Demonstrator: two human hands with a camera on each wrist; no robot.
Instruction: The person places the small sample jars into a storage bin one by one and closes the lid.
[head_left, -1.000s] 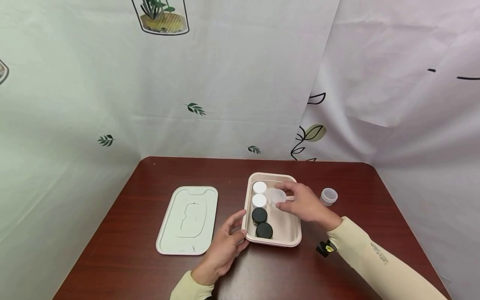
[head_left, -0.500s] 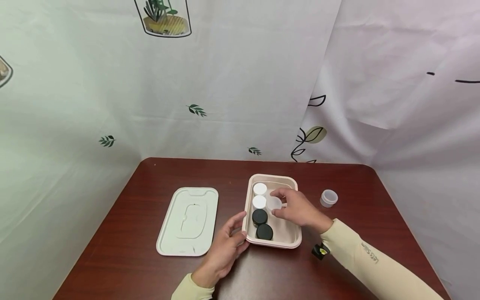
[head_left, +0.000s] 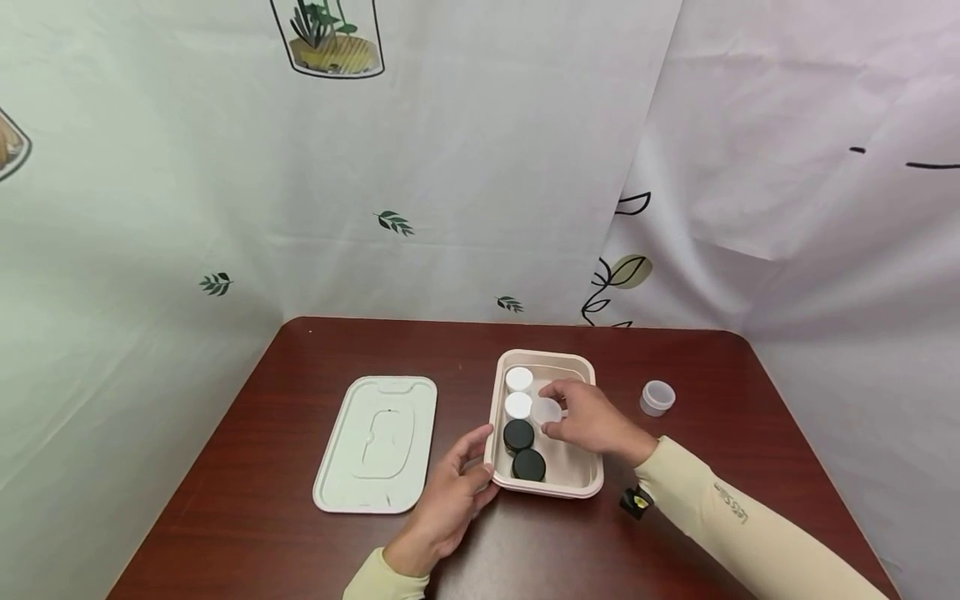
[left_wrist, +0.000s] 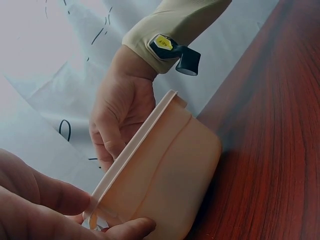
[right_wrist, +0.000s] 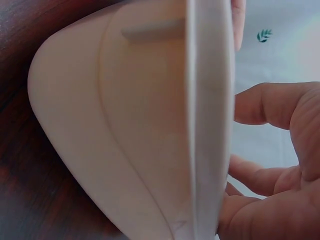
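- Your right hand [head_left: 592, 419] has the translucent jar [head_left: 546, 411] pinched between thumb and fingers, inside the right side of the tray [head_left: 572, 462], just beside the second white-lidded jar [head_left: 517, 406]. Can't tell whether its base touches the tray floor.
- Your left hand [head_left: 447, 502] has thumb and fingers spread against the tray's left edge – bracing it, by the look. Can't see whether any finger goes underneath.
- Jar: probably light, stiff plastic, smooth enough to slip. Unlikely to shatter. Contents can't be made out.
- Best hold: opposite sides, high on the round wall – keeps fingertips clear of the white-lidded neighbour.
- Tray: looks thin, light, a bit flexible. Likely to skate on the table [head_left: 225, 500] if nudged; steady it by the rim, don't squeeze the wall.
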